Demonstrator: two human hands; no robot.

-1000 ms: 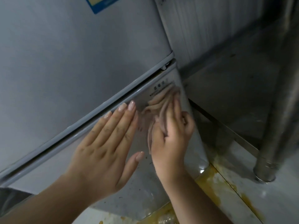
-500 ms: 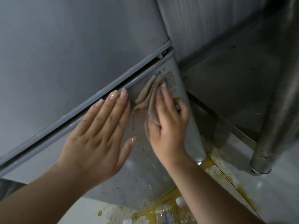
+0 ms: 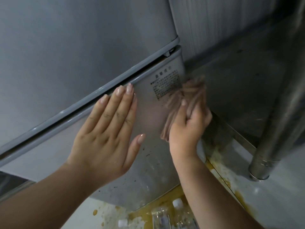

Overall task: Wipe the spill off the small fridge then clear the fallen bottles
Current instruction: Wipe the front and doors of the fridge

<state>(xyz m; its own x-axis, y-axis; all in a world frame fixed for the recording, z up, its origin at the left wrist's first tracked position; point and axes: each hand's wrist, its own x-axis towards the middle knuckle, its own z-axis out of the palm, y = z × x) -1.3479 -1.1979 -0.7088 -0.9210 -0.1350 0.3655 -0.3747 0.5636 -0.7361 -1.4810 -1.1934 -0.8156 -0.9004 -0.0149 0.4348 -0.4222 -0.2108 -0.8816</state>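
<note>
The small grey fridge (image 3: 69, 47) fills the left and centre; its lower door (image 3: 148, 176) carries dark specks and a printed label. My left hand (image 3: 107, 136) lies flat on the lower door, fingers apart, fingertips just under the door seam. My right hand (image 3: 188, 128) grips a folded pinkish-brown cloth (image 3: 186, 93) and presses it against the door's right edge beside the label. Clear plastic bottles (image 3: 165, 217) with white caps lie on the floor in a yellow spill (image 3: 166, 202) below the door, partly hidden by my right forearm.
A steel table leg (image 3: 270, 146) stands on the floor at the right, with a steel shelf (image 3: 239, 96) behind it. Yellow stains (image 3: 221, 169) run along the floor seam between fridge and leg. A ribbed grey wall (image 3: 214, 22) rises behind the fridge.
My right hand has swept the cloth rightwards across the label to the lower door's right edge. The view has dropped, and more of the bottles and spill shows. My left hand stays flat.
</note>
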